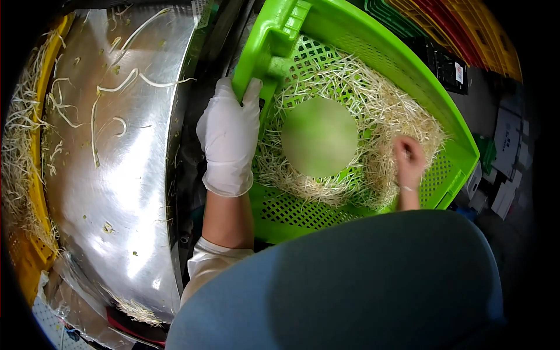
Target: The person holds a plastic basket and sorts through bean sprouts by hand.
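Note:
My left hand [228, 137], in a white glove, grips the side rim of a green plastic crate [259, 35], thumb and fingers on either side of the edge. The crate has lattice walls and holds a heap of pale bean sprouts [402, 111], thickest on its right side. My right hand [409, 157] is over the sprouts there with its fingers curled in; what it holds, if anything, is hidden. A round blurred patch covers the middle of the crate.
To the left stands a shiny metal surface [128, 192] with scattered loose sprouts. Beyond it is a yellow crate [41, 116] with more sprouts. Stacked yellow and red crates [466, 29] are at upper right, near a black crate [446, 67]. White boxes [506, 140] lie at right.

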Demonstrator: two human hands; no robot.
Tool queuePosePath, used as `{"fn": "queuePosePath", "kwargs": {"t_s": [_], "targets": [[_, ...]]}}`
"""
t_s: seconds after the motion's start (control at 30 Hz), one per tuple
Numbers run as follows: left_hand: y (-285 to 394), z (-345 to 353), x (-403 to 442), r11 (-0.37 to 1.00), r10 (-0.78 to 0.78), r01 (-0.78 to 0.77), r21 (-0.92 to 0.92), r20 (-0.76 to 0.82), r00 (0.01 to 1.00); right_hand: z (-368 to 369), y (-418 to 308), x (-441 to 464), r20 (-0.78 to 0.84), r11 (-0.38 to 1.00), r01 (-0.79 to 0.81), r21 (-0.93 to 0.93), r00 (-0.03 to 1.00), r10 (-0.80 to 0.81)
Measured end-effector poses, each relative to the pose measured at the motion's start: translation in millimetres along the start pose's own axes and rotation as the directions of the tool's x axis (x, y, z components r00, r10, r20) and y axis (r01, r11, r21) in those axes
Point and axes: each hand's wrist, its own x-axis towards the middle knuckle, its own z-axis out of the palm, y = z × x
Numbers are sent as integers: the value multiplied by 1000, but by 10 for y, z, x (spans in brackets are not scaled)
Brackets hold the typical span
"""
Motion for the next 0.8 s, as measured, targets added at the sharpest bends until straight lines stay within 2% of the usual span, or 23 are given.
{"fn": "queuePosePath", "kwargs": {"t_s": [0.03, 0.07, 0.1, 0.13, 0.2, 0.23, 0.27, 0.3, 0.33, 0.37, 0.4, 0.43, 0.47, 0.53, 0.57, 0.6, 0.67, 0.73, 0.8], "targets": [[18, 8, -3, 993, -42, 44, -113, 19, 999, -386, 51, -63, -139, 992, 5, -123, 990, -22], [95, 47, -16, 948, 29, -13, 318, -45, 999, -844, 316, -140, -263, 994, 15, -106, 964, -42], [149, 69, -25, 722, 121, -37, 690, -73, 990, -1344, 459, -189, -377, 979, 2, -204, 923, -80], [168, 74, -23, 727, 120, -37, 685, -74, 990, -1915, 840, -286, -483, 999, -21, -38, 876, 0], [189, 83, -16, 679, 123, -36, 733, -66, 990, -2871, 1270, -446, -564, 968, -180, -174, 824, 52], [198, 90, -21, 683, 124, -38, 730, -65, 990, -2960, 1124, -466, -405, 771, -413, -485, 887, 220], [212, 93, -18, 678, 93, -10, 735, -72, 993, -2998, 994, -454, -297, 442, -485, -755, 853, 429], [223, 92, -13, 671, 62, 18, 742, -80, 995, -2843, 962, -484, -98, 167, -164, -972, 933, 346], [237, 91, -15, 671, 64, 17, 741, -81, 995, -2452, 786, -448, -59, 245, -87, -966, 991, 120], [255, 90, -22, 681, 57, 11, 732, -68, 996, -2050, 650, -345, -91, 404, -167, -899, 975, 200], [267, 93, -27, 690, 48, 5, 724, -53, 997, -1655, 697, -354, -37, 621, -82, -780, 996, 85], [271, 101, -22, 689, 49, 5, 725, -53, 997, -1059, 485, -345, 71, 811, 52, -582, 997, -13], [271, 105, -20, 691, 44, 7, 723, -51, 998, -517, 169, -278, 184, 928, -47, -370, 975, 122], [277, 115, -25, 690, 41, 14, 724, -58, 997, 277, 13, -164, 323, 939, 198, -281, 941, -102], [285, 131, -36, 687, 84, -13, 726, -62, 994, 602, -57, -98, 314, 915, 313, -254, 922, -228], [296, 140, -38, 683, 128, -40, 729, -66, 990, 839, -134, -28, 359, 879, 389, -278, 890, -280], [310, 137, -31, 663, 113, -30, 748, -60, 992, 1142, -225, 73, 380, 818, 452, -357, 870, -315], [310, 144, -32, 667, 151, -70, 742, -43, 988, 1316, -68, 169, 425, 758, 464, -459, 864, -271], [314, 159, -39, 659, 173, -75, 748, -53, 983, 1236, -72, 173, 428, 792, 430, -434, 872, -239]]}}
